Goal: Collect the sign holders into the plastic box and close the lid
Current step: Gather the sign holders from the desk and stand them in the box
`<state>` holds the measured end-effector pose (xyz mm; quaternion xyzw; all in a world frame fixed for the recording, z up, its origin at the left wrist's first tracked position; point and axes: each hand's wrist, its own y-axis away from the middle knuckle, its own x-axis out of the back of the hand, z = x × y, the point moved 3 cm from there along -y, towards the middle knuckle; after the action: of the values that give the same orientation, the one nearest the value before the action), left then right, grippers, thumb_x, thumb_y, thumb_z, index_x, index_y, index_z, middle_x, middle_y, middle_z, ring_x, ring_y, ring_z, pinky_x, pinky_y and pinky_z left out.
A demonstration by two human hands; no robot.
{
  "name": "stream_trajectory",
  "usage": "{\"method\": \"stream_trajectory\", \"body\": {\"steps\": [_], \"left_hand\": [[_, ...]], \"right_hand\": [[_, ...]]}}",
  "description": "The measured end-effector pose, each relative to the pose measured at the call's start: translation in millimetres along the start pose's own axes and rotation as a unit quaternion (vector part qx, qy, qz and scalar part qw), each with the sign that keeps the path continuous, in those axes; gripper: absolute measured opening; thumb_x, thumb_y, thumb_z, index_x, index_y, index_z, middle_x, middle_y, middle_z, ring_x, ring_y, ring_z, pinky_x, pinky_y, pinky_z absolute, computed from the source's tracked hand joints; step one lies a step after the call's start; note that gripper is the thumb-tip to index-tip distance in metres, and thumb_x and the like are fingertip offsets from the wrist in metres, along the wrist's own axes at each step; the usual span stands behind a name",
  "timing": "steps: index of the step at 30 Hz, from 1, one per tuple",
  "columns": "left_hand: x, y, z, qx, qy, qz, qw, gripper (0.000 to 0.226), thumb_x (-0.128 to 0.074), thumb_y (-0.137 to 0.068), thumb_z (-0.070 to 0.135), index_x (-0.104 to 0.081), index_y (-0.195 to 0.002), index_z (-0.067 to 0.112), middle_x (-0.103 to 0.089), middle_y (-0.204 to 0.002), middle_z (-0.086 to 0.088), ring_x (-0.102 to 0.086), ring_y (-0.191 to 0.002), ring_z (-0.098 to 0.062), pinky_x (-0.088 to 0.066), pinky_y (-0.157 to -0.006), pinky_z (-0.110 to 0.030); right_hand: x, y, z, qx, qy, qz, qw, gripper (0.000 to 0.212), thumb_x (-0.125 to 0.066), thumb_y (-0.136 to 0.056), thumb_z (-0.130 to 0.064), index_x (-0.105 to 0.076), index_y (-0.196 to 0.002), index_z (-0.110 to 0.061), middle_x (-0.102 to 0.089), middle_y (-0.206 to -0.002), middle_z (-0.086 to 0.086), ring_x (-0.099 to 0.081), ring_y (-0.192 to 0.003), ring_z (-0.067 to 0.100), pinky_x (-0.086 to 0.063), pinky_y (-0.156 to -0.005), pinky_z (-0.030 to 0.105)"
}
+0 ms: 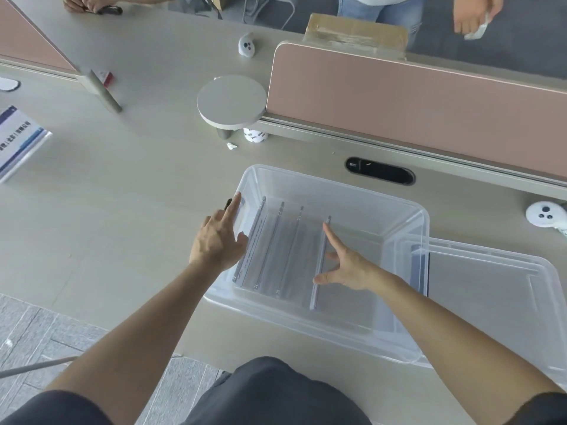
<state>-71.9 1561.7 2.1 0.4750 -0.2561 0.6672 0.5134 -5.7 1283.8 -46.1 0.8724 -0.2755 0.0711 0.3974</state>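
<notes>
sign holders (277, 250) upright in clear plastic box (337, 185) on beige desk (122, 194), left hand (216, 240) and right hand (346, 266) spread, seemingly ungripping

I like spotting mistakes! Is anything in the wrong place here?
One sign holder still sits on the desk far left, outside the plastic box where the others stand. The lid lies beside the box, not on it. Nothing looks spilled or broken.

A beige desk (122, 210) carries a clear plastic box (399, 342) near its front edge, the lid (491, 289) just beside it toward the right edge.
</notes>
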Motion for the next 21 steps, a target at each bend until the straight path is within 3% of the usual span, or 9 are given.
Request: {"method": "stream_trajectory", "body": {"steps": [3, 7, 13, 21], "left_hand": [[0, 0, 2, 0.005, -0.011, -0.003, 1.0, 0.083, -0.053, -0.085, 0.024, -0.006, -0.152, 0.035, -0.052, -0.111, -0.009, -0.047, -0.108, -0.033, -0.043, -0.094, -0.044], [0, 1, 4, 0.018, -0.034, -0.013, 0.999, 0.085, -0.052, -0.085, 0.023, -0.002, -0.152, 0.035, -0.05, -0.112, -0.008, -0.046, -0.108, -0.031, -0.043, -0.09, -0.044], [0, 1, 4, 0.028, -0.04, -0.015, 0.999, 0.085, -0.053, -0.086, 0.024, -0.001, -0.152, 0.036, -0.05, -0.112, -0.007, -0.045, -0.106, -0.029, -0.043, -0.089, -0.043], [1, 2, 6, 0.028, -0.046, -0.017, 0.998, 0.085, -0.053, -0.086, 0.024, 0.0, -0.152, 0.036, -0.05, -0.114, -0.007, -0.045, -0.107, -0.03, -0.043, -0.089, -0.043]], "right_hand": [[-4, -3, -2, 0.008, -0.011, 0.012, 1.0, 0.13, -0.088, -0.062, -0.049, 0.017, -0.137, -0.069, -0.025, -0.161, 0.004, -0.05, -0.133, 0.014, -0.05, -0.099, 0.034], [-8, -8, -5, 0.01, -0.012, 0.022, 1.0, 0.128, -0.087, -0.066, -0.046, 0.017, -0.137, -0.069, -0.035, -0.156, 0.011, -0.068, -0.106, 0.014, -0.051, -0.084, 0.027], [-10, -15, -16, 0.018, -0.009, 0.013, 1.0, 0.129, -0.086, -0.065, -0.05, 0.021, -0.136, -0.069, -0.033, -0.158, 0.005, -0.063, -0.111, 0.005, -0.049, -0.084, 0.025], [-11, -12, -18, 0.014, -0.008, 0.018, 1.0, 0.128, -0.084, -0.068, -0.05, 0.022, -0.136, -0.067, -0.036, -0.156, 0.008, -0.066, -0.106, 0.007, -0.051, -0.082, 0.026]]}}
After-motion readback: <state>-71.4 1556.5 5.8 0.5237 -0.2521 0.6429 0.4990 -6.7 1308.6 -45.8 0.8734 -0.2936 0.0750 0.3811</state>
